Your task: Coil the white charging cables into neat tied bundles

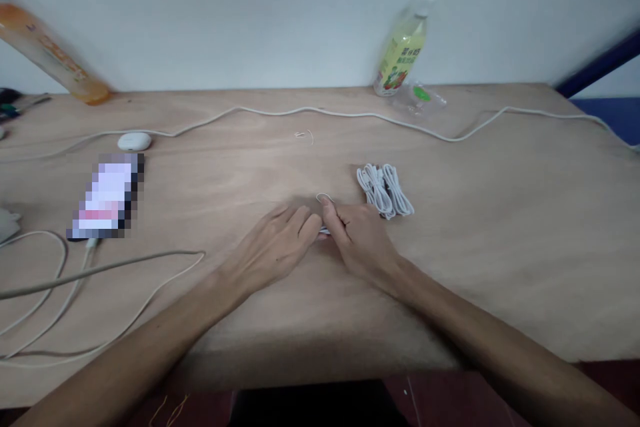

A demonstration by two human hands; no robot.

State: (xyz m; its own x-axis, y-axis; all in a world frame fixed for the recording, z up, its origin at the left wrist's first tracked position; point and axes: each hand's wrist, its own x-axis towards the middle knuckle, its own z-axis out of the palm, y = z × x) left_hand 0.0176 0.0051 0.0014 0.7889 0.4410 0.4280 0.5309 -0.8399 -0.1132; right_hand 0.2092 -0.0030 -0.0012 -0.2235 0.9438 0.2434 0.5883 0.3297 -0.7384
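My left hand (285, 240) and my right hand (363, 237) meet over the table, both with curled fingers. Between them shows a bit of white cable (325, 231), most of it hidden by the fingers. A thin white loop (325, 197) sticks up past my right thumb; whether it is a tie or part of the cable I cannot tell. Just beyond my right hand lie white cables (384, 190) coiled into bundles side by side.
A phone (107, 193) with a plugged-in cord and a white earbud case (134, 141) lie left. A long white cord (305, 109) crosses the wooden table (500, 233). At the wall stand an orange bottle (55, 57) and a yellow-green bottle (403, 50) beside clear plastic (420, 97).
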